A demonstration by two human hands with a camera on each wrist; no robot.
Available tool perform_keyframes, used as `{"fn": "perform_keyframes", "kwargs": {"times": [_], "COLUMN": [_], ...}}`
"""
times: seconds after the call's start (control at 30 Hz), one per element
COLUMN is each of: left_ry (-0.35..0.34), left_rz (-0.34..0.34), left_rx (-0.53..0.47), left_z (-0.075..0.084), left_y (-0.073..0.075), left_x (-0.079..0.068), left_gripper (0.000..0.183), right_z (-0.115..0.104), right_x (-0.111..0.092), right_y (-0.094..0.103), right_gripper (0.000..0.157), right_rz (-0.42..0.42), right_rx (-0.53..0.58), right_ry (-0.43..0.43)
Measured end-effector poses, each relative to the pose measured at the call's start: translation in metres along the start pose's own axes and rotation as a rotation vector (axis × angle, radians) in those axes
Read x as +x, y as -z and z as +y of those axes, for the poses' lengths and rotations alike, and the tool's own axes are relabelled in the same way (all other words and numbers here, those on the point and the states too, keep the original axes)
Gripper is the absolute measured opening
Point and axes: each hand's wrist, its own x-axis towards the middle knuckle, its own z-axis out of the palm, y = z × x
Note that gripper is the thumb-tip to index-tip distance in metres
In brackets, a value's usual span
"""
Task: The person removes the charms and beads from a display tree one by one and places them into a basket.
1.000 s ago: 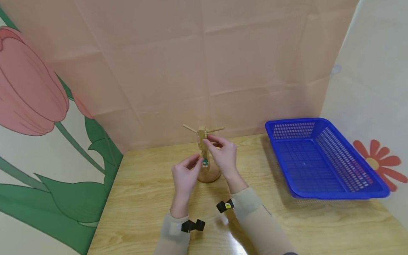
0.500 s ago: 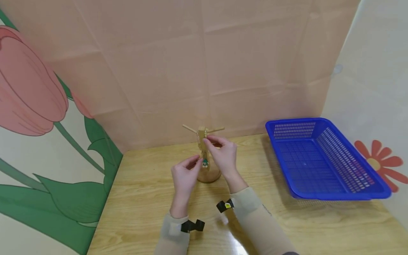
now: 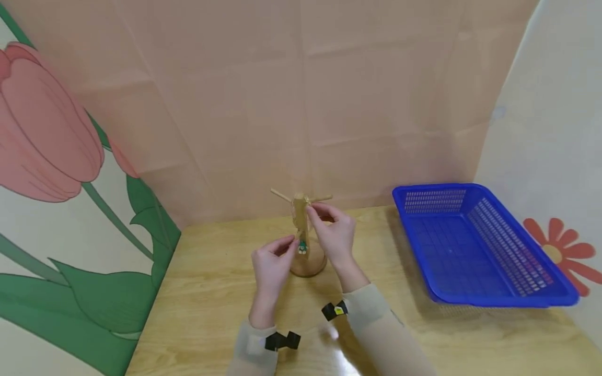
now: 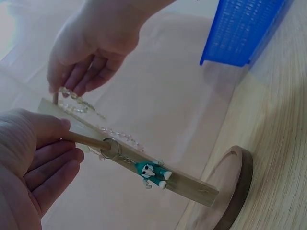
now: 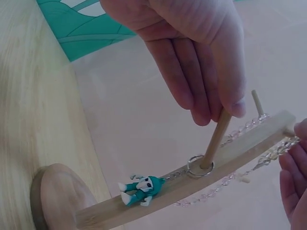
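Observation:
A wooden stand with side pegs (image 5: 235, 153) rises from a round base (image 3: 308, 267). My left hand (image 3: 271, 266) pinches its near peg (image 4: 86, 139) between thumb and forefinger. From this peg hangs a keychain, its metal ring (image 4: 111, 148) around the peg and its green-and-white figure (image 4: 152, 171) against the post. Higher up, my right hand (image 3: 336, 235) pinches a yellowish clear bead bracelet (image 4: 79, 106) at the upper right peg; how far the loop sits over that peg is partly hidden by the fingers. A pink bead strand (image 5: 240, 128) hangs on the other upper peg.
On the right of the wooden table (image 3: 211, 292) stands a blue plastic basket (image 3: 463, 250), nothing visible inside it. Behind the stand hangs a pinkish cloth backdrop (image 3: 235, 115). A tulip-printed panel (image 3: 51, 125) borders the left side.
The head view has tilted, so everything sits slightly lower. My right hand has shifted a little rightward relative to the post with the bracelet. My left hand keeps its hold on the peg.

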Motion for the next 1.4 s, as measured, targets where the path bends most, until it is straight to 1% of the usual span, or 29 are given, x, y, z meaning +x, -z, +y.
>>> {"fn": "perform_keyframes", "kwargs": {"times": [0.1,0.2,0.37,0.57,0.6,0.7,0.8,0.9,1.13,1.4], "left_ry": [0.014,0.005,-0.018,0.002,0.006,0.01,0.002,-0.001,0.025,0.01], "left_rz": [0.0,0.009,0.017,0.013,0.011,0.01,0.01,0.011,0.025,0.045], "left_rx": [0.0,0.011,0.026,0.029,0.029,0.025,0.013,0.011,0.011,0.023], "left_z": [0.0,-0.001,0.0,0.002,0.003,0.003,0.002,0.002,0.002,0.0], "left_y": [0.001,0.001,0.002,0.001,0.001,0.001,0.0,0.001,0.0,-0.001], "left_x": [-0.003,-0.004,-0.002,0.001,0.001,0.0,0.0,-0.001,-0.001,-0.001], "left_gripper": [0.009,0.008,0.008,0.01,0.01,0.01,0.01,0.009,0.009,0.011], "right_z": [-0.002,-0.004,-0.007,-0.008,-0.013,-0.031,-0.051,-0.052,-0.051,-0.049], "right_x": [-0.003,-0.003,0.002,0.007,0.007,0.007,0.006,0.007,0.01,0.012], "right_y": [0.003,0.004,0.006,0.009,0.01,0.015,0.02,0.023,0.026,0.029], "right_gripper": [0.016,0.017,0.015,0.009,0.007,0.007,0.007,0.007,0.006,0.007], "right_rz": [0.023,0.033,0.058,0.121,0.135,0.168,0.182,0.191,0.204,0.221], "right_rx": [0.0,-0.005,0.01,0.036,0.036,0.046,0.065,0.081,0.09,0.087], "right_ry": [0.005,0.02,0.076,0.155,0.159,0.16,0.153,0.153,0.161,0.137]}}
